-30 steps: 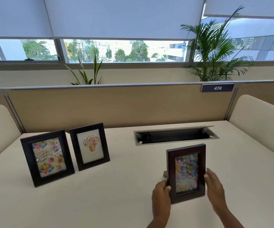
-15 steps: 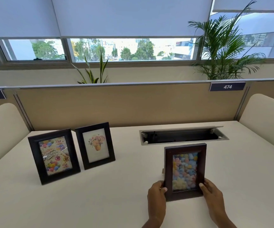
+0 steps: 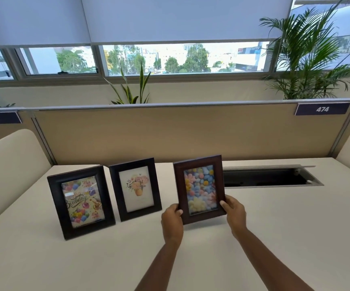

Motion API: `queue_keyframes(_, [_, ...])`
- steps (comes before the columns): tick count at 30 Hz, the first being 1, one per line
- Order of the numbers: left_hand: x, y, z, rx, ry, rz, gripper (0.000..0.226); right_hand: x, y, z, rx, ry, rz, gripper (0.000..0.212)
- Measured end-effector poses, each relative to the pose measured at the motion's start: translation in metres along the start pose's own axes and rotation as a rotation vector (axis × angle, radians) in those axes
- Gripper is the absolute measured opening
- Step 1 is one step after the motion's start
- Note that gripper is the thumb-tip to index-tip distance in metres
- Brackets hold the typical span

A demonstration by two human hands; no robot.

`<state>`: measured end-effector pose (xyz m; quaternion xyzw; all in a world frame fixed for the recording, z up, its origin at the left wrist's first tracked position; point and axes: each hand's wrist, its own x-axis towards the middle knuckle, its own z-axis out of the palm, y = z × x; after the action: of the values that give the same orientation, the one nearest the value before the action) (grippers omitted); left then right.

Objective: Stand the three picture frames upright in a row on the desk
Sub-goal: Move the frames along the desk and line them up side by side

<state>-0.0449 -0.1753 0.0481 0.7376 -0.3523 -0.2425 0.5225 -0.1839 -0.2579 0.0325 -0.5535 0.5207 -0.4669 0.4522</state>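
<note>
Three dark picture frames are on the cream desk [image 3: 274, 227]. The birthday frame [image 3: 81, 201] stands upright at the left. Right of it stands the flower-pot frame [image 3: 135, 189]. The brown frame with pastel flowers [image 3: 199, 189] is upright and slightly tilted, just right of the flower-pot frame. My left hand [image 3: 172, 221] grips its lower left corner and my right hand [image 3: 233, 211] grips its lower right corner. Whether its bottom edge touches the desk is hidden by my hands.
An open cable tray [image 3: 272, 177] is sunk in the desk right of the brown frame. A beige partition [image 3: 190, 133] closes the back. Cream padded panels [image 3: 8, 164] flank both sides. Plants [image 3: 308, 59] stand behind the partition.
Both hands closed on the brown frame's lower corners and carried it left and farther back, from in front of the cable tray to beside the flower-pot frame. The camera view shifted too.
</note>
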Motion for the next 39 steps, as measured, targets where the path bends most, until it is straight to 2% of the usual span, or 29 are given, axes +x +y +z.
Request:
queue_keyframes(6, [0.03, -0.003, -0.006, 0.098, 0.051, -0.019, 0.027, 0.022, 0.0, 0.029, -0.064, -0.016, 0.015, 0.028])
queue_keyframes(25, [0.062, -0.012, 0.006, 0.063, 0.228, -0.162, 0.034, 0.052, 0.008, 0.071, -0.015, -0.002, 0.115, 0.034])
queue_keyframes(31, [0.052, -0.008, 0.016, 0.125, 0.232, -0.133, 0.033, 0.056, 0.006, 0.077, -0.014, 0.006, 0.145, 0.036])
queue_keyframes(39, [0.034, -0.015, 0.036, 0.234, 0.219, -0.082, 0.049, 0.056, 0.006, 0.082, -0.021, 0.015, 0.152, 0.035])
